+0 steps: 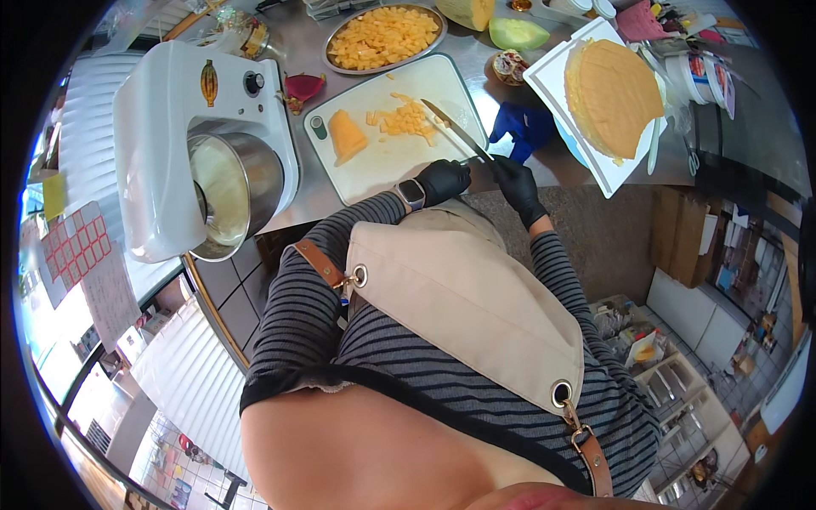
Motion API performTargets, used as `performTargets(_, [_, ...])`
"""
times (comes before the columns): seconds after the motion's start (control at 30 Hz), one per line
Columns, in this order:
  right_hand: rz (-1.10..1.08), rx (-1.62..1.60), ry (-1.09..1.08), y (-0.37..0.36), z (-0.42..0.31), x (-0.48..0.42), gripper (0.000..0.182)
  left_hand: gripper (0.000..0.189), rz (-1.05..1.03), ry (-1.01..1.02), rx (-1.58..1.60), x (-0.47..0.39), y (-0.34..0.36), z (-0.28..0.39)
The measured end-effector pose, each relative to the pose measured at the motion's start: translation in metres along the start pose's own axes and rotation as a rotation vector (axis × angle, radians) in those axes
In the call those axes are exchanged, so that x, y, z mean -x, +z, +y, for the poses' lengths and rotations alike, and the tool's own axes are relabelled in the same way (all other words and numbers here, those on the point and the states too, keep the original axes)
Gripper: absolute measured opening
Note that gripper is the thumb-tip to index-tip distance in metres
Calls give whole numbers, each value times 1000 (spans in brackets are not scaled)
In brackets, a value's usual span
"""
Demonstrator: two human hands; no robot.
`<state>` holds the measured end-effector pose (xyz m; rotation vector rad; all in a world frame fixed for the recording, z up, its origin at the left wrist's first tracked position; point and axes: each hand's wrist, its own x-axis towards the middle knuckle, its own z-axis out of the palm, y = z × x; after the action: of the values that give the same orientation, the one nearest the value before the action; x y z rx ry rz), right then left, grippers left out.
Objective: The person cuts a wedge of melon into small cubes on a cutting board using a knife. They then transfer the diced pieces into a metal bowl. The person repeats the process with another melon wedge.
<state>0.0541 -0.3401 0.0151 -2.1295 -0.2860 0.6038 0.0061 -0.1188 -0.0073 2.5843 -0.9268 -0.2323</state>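
Observation:
My right hand (516, 188), in a black glove, grips a long kitchen knife (456, 127) by its handle; the blade points up and left over the white cutting board (408, 169). My left hand (444, 182), gloved in black with a smartwatch at the wrist, lies at the board's near edge with its fingers curled; whether it holds anything is hidden. Small diced orange melon (408, 119) is heaped beside the blade. A larger peeled melon piece (347, 136) rests on the board's left part. Beyond the board stands an oval metal tray (326, 54) full of melon cubes.
A stand mixer (156, 127) with a metal bowl (264, 182) of pale cream stands left. Dragon fruit peel (305, 86) lies beside it. At right are a blue cloth (526, 127) and a round sponge cake (612, 95) on a white board. Cut melons (517, 33) lie behind.

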Motion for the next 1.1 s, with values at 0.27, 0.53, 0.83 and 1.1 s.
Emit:
performTargets(0.27, [126, 38, 45, 5, 4, 28, 28, 27, 364, -422, 444, 17, -36, -21])
performTargets(0.53, [196, -58, 111, 21, 8, 28, 32, 26, 43, -226, 234, 40, -17, -42])
performTargets(0.83, [192, -155, 179, 32, 2, 19, 32, 11, -83, -36, 111, 25, 30, -13])
performTargets(1.1, [42, -477, 413, 42, 13, 14, 33, 56, 224, -754, 36, 42, -65, -56])
